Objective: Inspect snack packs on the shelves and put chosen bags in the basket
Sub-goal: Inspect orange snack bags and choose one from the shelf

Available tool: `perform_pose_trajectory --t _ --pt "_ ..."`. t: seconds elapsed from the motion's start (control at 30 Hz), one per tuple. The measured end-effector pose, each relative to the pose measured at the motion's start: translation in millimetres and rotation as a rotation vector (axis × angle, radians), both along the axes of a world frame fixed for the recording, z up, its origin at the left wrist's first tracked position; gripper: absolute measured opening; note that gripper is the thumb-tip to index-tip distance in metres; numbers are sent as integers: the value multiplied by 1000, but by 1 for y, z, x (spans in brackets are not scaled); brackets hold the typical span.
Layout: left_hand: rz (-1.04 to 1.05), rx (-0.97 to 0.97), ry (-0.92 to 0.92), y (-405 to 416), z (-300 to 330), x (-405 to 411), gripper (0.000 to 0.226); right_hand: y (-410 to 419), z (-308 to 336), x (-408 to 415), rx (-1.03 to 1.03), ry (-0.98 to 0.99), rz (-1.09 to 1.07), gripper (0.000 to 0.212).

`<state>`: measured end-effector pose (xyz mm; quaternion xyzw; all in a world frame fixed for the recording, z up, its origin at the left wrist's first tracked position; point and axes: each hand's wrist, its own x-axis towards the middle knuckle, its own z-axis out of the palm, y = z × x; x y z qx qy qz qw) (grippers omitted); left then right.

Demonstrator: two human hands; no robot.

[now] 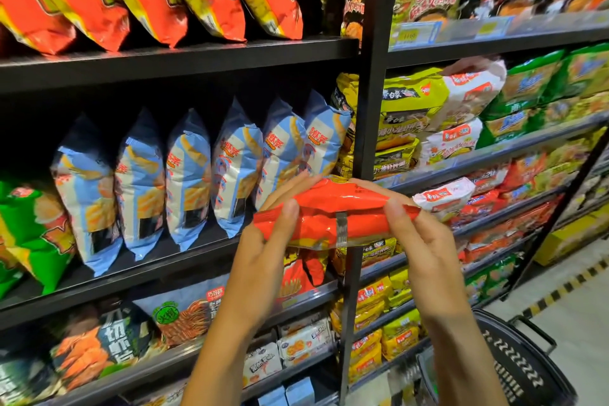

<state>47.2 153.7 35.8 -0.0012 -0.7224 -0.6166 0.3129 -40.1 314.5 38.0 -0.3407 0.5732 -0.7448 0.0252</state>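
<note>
While both hands hold the red snack bag (333,217) level before the shelves, its long axis crosswise, left hand (263,250) and right hand (418,241) pinching opposite ends, the basket (514,359) sits low, nearer the right.

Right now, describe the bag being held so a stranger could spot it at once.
Start at the black shelf post in the middle of the snack aisle. In front of its lower part, both hands hold a red bag sideways. Unlike the blue bags shelved behind, it is off the shelf, red, with a silver seam.
</note>
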Motion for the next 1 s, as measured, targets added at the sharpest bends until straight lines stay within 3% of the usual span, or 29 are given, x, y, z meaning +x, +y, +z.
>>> perform_pose_trajectory --t 0.27,0.43,0.57,0.67,0.8,0.9,1.0 --pt "-52 102 2 5 5 -8 47 2 6 -8 23 -75 -124 37" --pt "-43 42 91 8 12 -15 50 5 11 -18 -62 -26 26 36" --pt "42 -148 173 5 26 -23 50 11 21 -36 -123 -15 140 46" --pt "118 -334 218 0 44 -33 48 10 38 -55 -32 -79 137 58" --pt "67 -582 232 -11 69 -45 64 -1 63 -79 23 -35 205 59" --pt "8 -648 245 -26 89 -59 72 -7 81 -94 -59 48 197 56" --pt "164 -690 438 -43 111 -77 64 -13 98 -107 -108 181 177 55"
